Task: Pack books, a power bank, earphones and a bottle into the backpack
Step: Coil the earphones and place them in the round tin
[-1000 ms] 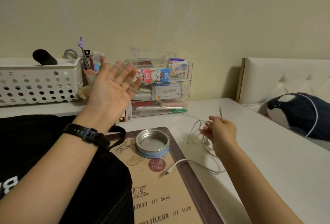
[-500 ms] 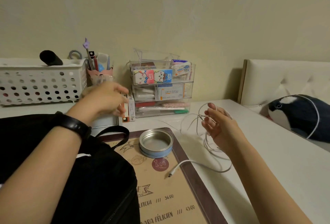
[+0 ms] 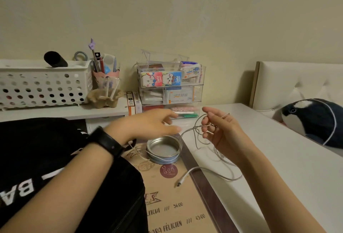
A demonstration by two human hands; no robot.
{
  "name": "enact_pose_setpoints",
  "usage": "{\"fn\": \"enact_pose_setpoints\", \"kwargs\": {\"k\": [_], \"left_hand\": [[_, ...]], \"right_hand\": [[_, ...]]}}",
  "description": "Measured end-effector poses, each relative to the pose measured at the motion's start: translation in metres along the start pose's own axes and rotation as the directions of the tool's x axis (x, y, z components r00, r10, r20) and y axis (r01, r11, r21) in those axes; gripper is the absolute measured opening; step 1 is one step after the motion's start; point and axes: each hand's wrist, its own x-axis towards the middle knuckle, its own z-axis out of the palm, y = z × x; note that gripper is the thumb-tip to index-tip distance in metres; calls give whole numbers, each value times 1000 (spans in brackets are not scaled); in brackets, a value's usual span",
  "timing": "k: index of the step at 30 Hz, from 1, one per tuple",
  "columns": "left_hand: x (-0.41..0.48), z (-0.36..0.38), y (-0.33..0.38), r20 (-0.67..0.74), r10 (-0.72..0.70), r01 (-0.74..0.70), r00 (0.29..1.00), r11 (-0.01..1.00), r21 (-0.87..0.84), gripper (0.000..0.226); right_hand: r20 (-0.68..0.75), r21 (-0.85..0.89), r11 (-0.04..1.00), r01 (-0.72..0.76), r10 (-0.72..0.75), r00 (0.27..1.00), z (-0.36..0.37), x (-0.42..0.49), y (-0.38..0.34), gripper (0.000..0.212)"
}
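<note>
Head cam, single view.

Surface: white desk (image 3: 278, 158) against a pale wall (image 3: 167, 19). Brown printed mat (image 3: 176, 205) lies below and between the hands. A round tin lid (image 3: 163, 149) sits on the mat, just under the L hand (image 3: 148, 125). Beyond the L hand are a white perforated basket (image 3: 42, 86), a pen cup (image 3: 105, 76) and a clear stacked organiser (image 3: 170, 84). Right of the R hand (image 3: 220, 130) are a padded headboard (image 3: 297, 84) and a dark plush whale (image 3: 311, 121), well apart from the hand.

L hand: motion-blurred and held above the desk. Fingers mostly straight and reaching toward the R hand, thumb apart. Black wristband (image 3: 106, 142) on the wrist. A thin white strand comes out under the wrist and runs round the tin lid. Cannot tell if the hand touches it.

R hand: raised, palm facing the L hand, fingers curled. It grasps loops of the earphones (image 3: 209, 174), with cord threaded between the fingers. The rest of the cord falls to the desk under the R forearm, and its plug (image 3: 179, 184) lies on the mat.

Backpack (image 3: 37, 149): black with white lettering, under the L forearm on the near side of the L hand. Earphones are outside it.
</note>
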Motion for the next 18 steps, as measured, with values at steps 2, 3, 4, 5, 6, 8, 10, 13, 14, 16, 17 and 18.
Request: {"fn": "enact_pose_setpoints", "kwargs": {"k": [2, 3, 4, 5, 6, 8, 10, 13, 14, 16, 17, 18], "left_hand": [[10, 22, 7, -15, 80, -80, 997, 997, 5, 44], [15, 30, 7, -24, 117, -116, 993, 992, 45, 34], [18, 35, 5, -44, 137, -134, 990, 989, 62, 27], [19, 36, 3, -69, 131, -128, 989, 991, 43, 26], [18, 33, 1, -102, 108, -109, 989, 994, -4, 26], [16, 25, -4, -162, 62, -82, 985, 990, -118, 25], [14, 14, -6, -161, 22, -58, 987, 973, -223, 23], [15, 1, -10, -292, -114, 1, 950, 932, -362, 25], [16, -4, -12, -372, -202, 4, 906, 883, -470, 26], [12, -13, -14, -420, -343, -129, 840, 626, -769, 24], [10, -18, -14, -401, -356, -237, 844, 425, -874, 24], [6, -22, -15, -387, -341, -324, 857, 228, -918, 24]], "right_hand": [[32, 19, 1000, -2, 1, 999, 2, -1, 1, 22], [38, 33, 999, -3, 2, 999, 2, -1, 1, 23], [35, 42, 999, -1, -1, 999, 2, -1, 2, 24], [17, 37, 999, 5, -6, 1000, 1, -1, 1, 24], [-18, 23, 1000, 12, -12, 1000, -1, 0, 1, 23], [-139, 9, 1000, 26, -24, 990, -5, 4, 1, 23], [-276, 50, 997, 58, -42, 960, -12, 8, 0, 28], [-399, 189, 975, 119, -34, 917, -23, 10, -2, 34], [-417, 249, 959, 138, -22, 909, -27, 10, -2, 32], [-444, 367, 914, 172, 10, 896, -33, 10, -1, 32], [-450, 417, 890, 185, 26, 893, -35, 11, -1, 33], [-451, 453, 870, 192, 38, 892, -36, 11, 0, 33]]}}
